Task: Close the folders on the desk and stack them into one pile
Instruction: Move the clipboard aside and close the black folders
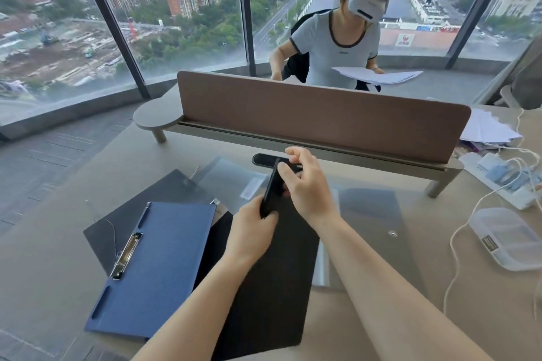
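We hold a black folder [272, 258] between both hands above the desk [58, 258]. Our left hand [252, 228] grips the near end of its raised cover edge, fingers curled around it. Our right hand [308, 187] pinches the far end of the same edge, thumb and fingers closed on it near the top. The cover stands on edge between the hands, seen almost edge-on as a thin dark strip, while the rest of the folder lies flat below and runs toward us.

A blue folder [158, 267] lies open to the left, face up, its metal clip [126, 255] along the left side. It overlaps the black one's left edge and rests on a dark grey folder [152, 193], which lies flat beneath it and pokes out at the far left. A clear folder [366, 214] lies flat under the black one, showing on the right and at the far side.

Beyond our hands a brown divider [322, 117] crosses the desk. Behind it another person [337, 38] in a headset handles loose papers [378, 75]. To the right sit a clear plastic box [510, 237] and white cables [469, 214].
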Tool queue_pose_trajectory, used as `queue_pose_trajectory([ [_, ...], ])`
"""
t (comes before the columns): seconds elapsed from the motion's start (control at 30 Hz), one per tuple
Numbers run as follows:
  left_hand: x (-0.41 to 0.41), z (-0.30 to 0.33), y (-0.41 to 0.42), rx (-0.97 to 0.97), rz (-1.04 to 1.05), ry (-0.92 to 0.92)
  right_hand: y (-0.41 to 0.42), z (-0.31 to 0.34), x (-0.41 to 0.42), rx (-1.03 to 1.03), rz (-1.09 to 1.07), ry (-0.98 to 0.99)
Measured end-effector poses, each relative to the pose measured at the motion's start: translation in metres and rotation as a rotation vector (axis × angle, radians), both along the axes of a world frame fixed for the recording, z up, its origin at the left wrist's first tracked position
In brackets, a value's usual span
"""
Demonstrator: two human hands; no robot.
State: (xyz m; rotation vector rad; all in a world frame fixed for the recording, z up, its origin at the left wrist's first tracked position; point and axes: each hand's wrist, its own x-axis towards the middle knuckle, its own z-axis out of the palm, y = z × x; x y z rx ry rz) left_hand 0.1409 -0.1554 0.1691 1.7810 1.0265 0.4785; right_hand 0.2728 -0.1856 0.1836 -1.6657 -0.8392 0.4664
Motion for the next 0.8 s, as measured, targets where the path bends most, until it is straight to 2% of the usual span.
queue_pose_trajectory([
  [0.1, -0.011, 0.000, 0.013, -0.106, 0.009, -0.075, -0.014, -0.024, 0.004, -0.076, -0.124, 0.007],
  [0.2, -0.022, -0.001, 0.026, -0.165, 0.099, -0.138, -0.031, -0.059, 0.009, -0.189, -0.231, 0.105],
  [0.4, -0.043, -0.006, 0.051, -0.285, 0.271, -0.232, -0.055, -0.104, -0.001, -0.312, -0.181, 0.471],
  [0.5, -0.053, -0.013, 0.062, -0.298, 0.330, -0.241, -0.051, -0.110, -0.008, -0.337, -0.122, 0.568],
  [0.67, -0.077, -0.031, 0.084, -0.307, 0.367, -0.202, -0.037, -0.113, -0.031, -0.323, -0.117, 0.614],
  [0.8, -0.099, -0.049, 0.114, -0.286, 0.333, -0.095, -0.010, -0.125, -0.054, -0.342, -0.134, 0.624],
])
